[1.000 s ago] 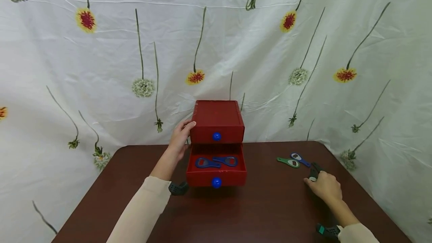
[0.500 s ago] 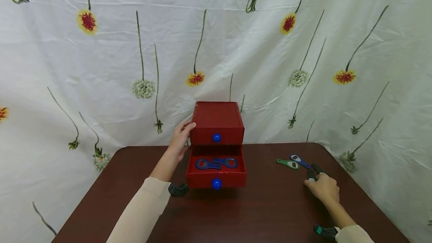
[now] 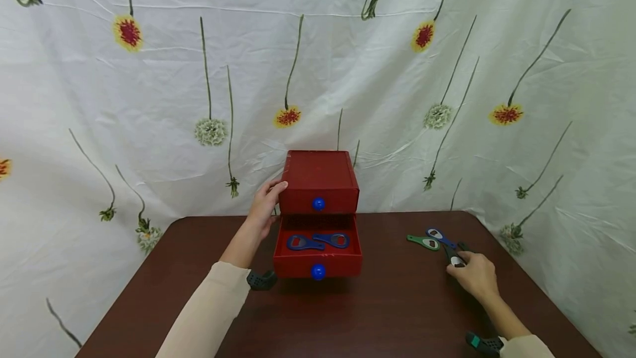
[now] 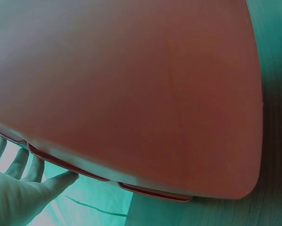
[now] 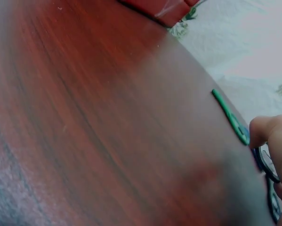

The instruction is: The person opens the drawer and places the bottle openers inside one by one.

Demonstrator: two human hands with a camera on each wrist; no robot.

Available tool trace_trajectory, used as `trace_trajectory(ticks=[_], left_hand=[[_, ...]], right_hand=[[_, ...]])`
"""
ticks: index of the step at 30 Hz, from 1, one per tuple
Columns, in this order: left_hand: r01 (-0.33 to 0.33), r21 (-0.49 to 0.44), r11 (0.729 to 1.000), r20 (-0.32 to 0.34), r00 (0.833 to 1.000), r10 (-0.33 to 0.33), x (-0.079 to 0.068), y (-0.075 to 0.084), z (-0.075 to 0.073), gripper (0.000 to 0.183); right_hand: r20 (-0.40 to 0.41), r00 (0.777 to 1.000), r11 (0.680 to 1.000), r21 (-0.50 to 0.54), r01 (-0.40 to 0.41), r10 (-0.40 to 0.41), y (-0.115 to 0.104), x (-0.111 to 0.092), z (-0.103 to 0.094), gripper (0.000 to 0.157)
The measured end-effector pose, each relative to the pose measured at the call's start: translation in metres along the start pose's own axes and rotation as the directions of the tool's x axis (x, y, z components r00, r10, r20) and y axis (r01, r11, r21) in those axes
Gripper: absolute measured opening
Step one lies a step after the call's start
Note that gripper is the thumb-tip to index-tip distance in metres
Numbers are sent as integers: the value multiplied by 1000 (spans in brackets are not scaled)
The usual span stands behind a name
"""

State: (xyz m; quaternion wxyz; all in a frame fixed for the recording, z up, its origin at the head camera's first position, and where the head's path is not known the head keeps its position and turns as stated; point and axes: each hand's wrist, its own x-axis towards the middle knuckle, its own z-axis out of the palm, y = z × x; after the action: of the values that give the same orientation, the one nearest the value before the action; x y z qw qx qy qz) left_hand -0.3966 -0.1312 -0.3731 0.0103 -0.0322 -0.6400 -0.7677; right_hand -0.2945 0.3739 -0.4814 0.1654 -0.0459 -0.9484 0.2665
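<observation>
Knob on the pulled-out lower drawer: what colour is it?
The knob is bright blue; the head view shows it best.

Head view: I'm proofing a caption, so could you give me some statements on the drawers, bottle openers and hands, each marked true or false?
The lower drawer stands open. True.
It holds two green bottle openers. False: two blue bottle openers lie there.
Both drawers are pulled out. False: the upper drawer is shut.
The left hand touches the red cabinet. True.
Every bottle opener lies inside the drawer. False: a green bottle opener lies on the table.
The right hand holds a dark bottle opener. True.
</observation>
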Motion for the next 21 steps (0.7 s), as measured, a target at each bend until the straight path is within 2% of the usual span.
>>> trace_trajectory(ticks=[10, 15, 21], left_hand=[[2, -1, 1000, 0, 1000, -2, -1, -1, 0, 62], [2, -1, 1000, 3, 1000, -2, 0, -1, -1, 62], [-3, 1, 1000, -4, 1000, 3, 1, -2, 0, 61]], right_hand=[[5, 997, 997, 3, 76, -76, -23, 8, -6, 51], [2, 994, 994, 35, 107, -107, -43, 9, -8, 51], [-18, 982, 978, 81, 190, -189, -74, 13, -12, 48]])
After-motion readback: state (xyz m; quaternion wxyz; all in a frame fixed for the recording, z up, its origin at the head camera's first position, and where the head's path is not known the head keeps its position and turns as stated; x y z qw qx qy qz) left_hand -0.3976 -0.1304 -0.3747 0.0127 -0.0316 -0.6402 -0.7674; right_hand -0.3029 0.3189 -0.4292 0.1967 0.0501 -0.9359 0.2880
